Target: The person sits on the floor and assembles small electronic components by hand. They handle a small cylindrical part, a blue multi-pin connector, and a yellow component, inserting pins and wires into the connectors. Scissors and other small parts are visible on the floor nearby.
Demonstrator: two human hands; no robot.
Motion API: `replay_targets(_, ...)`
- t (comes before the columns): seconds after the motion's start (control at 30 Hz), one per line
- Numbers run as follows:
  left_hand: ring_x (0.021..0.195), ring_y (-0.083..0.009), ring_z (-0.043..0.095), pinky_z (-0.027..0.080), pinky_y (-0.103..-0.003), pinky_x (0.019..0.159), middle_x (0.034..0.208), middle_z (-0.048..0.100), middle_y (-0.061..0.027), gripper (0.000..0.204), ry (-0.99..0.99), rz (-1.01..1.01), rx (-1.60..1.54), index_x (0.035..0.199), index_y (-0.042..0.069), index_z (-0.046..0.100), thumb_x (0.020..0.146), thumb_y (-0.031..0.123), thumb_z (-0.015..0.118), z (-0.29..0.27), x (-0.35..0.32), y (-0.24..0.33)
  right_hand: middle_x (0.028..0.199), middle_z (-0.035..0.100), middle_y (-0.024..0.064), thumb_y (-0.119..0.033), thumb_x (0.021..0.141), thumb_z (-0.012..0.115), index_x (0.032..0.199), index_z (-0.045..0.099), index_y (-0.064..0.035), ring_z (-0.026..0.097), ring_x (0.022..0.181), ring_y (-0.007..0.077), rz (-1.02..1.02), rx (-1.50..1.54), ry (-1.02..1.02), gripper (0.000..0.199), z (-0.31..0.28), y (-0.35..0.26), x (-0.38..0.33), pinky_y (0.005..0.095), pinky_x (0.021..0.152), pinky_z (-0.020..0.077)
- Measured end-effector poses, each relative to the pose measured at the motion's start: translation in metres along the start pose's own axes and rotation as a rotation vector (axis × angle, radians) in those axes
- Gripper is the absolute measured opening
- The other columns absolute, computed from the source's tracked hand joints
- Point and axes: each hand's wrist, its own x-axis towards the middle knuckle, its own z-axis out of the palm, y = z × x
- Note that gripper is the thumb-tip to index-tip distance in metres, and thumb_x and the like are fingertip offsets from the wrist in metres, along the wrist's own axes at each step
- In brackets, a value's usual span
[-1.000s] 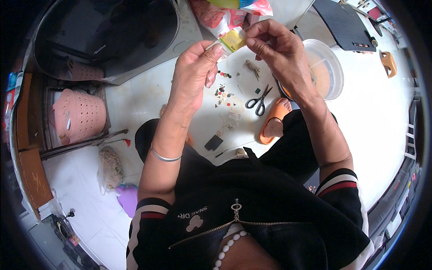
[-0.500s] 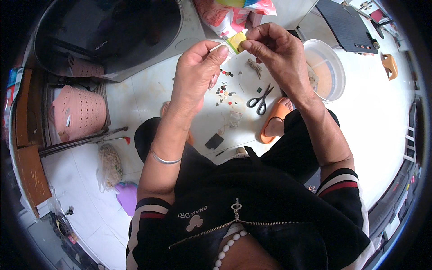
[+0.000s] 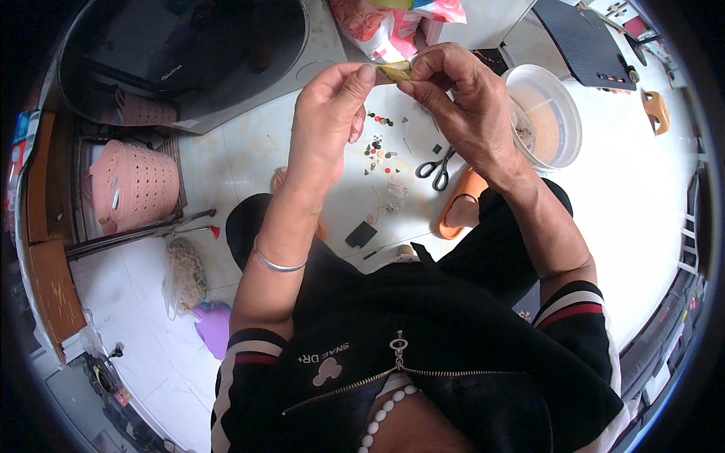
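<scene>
Evidently thin and limp, the small yellow strip point(image 3: 394, 72) at upper centre is pinched endwise by both closed hands, left hand point(image 3: 328, 113) and right hand point(image 3: 464, 106).

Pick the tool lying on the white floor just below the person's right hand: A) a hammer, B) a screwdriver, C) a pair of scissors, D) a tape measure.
C: black-handled scissors lie open on the floor under the right hand, beside the orange slipper.
</scene>
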Motion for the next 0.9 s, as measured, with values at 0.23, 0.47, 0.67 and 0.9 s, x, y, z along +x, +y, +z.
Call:
replay_targets(0.23, 0.043, -0.0012, 0.034, 0.025, -0.014, 0.036, 0.079, 0.061, -0.0076, 0.03, -0.2, -0.146, -0.235, 0.087, 0.003, 0.054, 0.086, 0.033, 0.054, -0.004, 0.0003, 0.0055, 0.071, 0.055, 0.0067, -0.006, 0.072, 0.066, 0.078, 0.056, -0.0039, 0.056, 0.063, 0.0211, -0.033, -0.066, 0.009, 0.012, -0.0022, 0.0006, -0.0007, 0.0291, 0.055, 0.0446)
replay_targets(0.47, 0.044, -0.001, 0.036, 0.027, -0.014, 0.036, 0.084, 0.06, -0.0085, 0.027, -0.1, -0.098, -0.259, 0.09, 0.002, 0.055, 0.085, 0.029, 0.057, -0.0086, 0.0, 0.0008, 0.082, 0.056, 0.0094, -0.009, 0.074, 0.064, 0.081, 0.058, -0.0043, 0.059, 0.07, 0.0251, -0.286, -0.221, -0.037, 0.011, -0.0006, -0.0048, 0.0003, 0.0305, 0.06, 0.049)
replay_targets(0.67, 0.045, -0.001, 0.037, 0.028, -0.014, 0.037, 0.069, 0.056, -0.0016, 0.025, -0.113, -0.103, -0.224, 0.089, 0.003, 0.055, 0.083, 0.026, 0.06, -0.0059, -0.0007, 0.0053, 0.088, 0.057, 0.0087, -0.011, 0.077, 0.064, 0.082, 0.062, -0.0012, 0.06, 0.069, 0.0172, 0.066, 0.065, -0.012, 0.011, -0.0004, -0.0028, -0.003, 0.0264, 0.058, 0.049)
replay_targets(0.9, 0.045, -0.0001, 0.037, 0.027, -0.014, 0.037, 0.064, 0.051, 0.0026, 0.021, -0.053, -0.079, -0.169, 0.085, 0.004, 0.056, 0.082, 0.024, 0.062, -0.0024, -0.0045, 0.006, 0.083, 0.059, 0.0067, -0.01, 0.073, 0.068, 0.08, 0.063, -0.0001, 0.059, 0.066, 0.0141, 0.03, -0.035, 0.053, 0.013, 0.002, -0.0005, -0.0039, 0.0236, 0.057, 0.0497)
